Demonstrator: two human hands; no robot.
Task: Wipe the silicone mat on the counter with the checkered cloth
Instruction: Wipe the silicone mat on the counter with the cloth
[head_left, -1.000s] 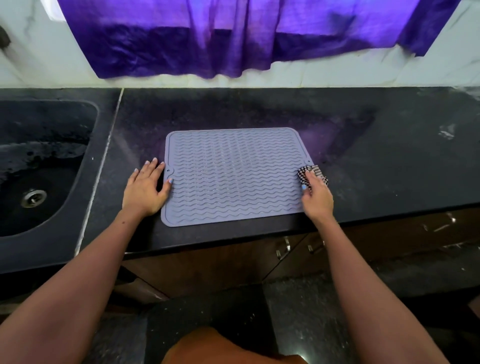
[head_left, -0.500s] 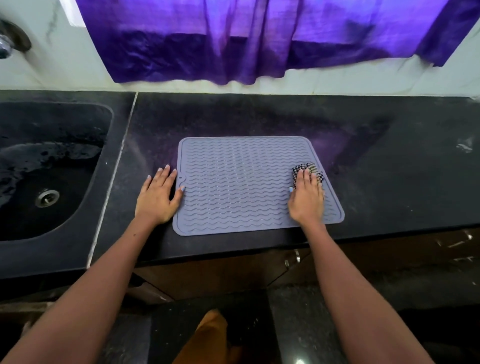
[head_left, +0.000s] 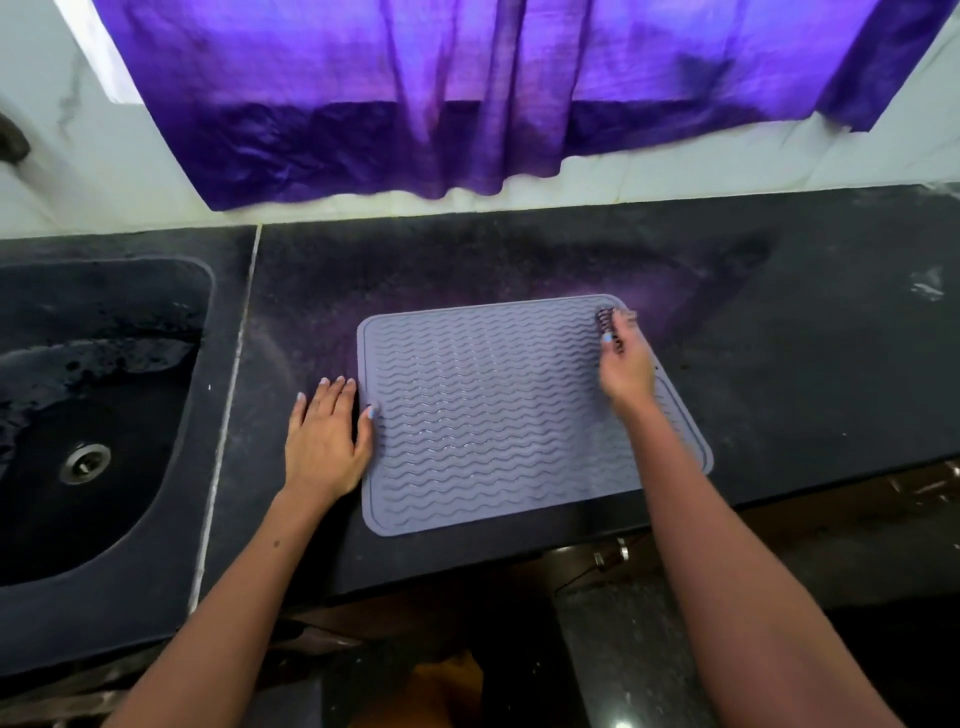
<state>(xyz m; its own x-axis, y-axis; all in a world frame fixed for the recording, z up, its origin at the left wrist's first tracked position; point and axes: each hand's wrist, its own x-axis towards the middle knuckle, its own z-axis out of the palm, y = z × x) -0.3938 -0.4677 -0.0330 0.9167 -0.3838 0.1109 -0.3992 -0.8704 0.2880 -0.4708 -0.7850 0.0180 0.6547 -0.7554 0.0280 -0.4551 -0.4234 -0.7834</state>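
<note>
A grey silicone mat with wavy ridges lies flat on the black counter, close to its front edge. My right hand is at the mat's far right corner and holds the bunched checkered cloth against the mat; the hand is motion-blurred and covers most of the cloth. Flat on the counter, my left hand lies at the mat's left edge with straight fingers, the thumb touching the mat's rim.
A dark sink with a metal drain is set into the counter at the left. A purple curtain hangs over the white wall behind. Cabinet handles show below the counter's front edge.
My right hand has slid the cloth from the mat's right middle away from me to the far right corner. My left hand stays at the mat's left edge.
</note>
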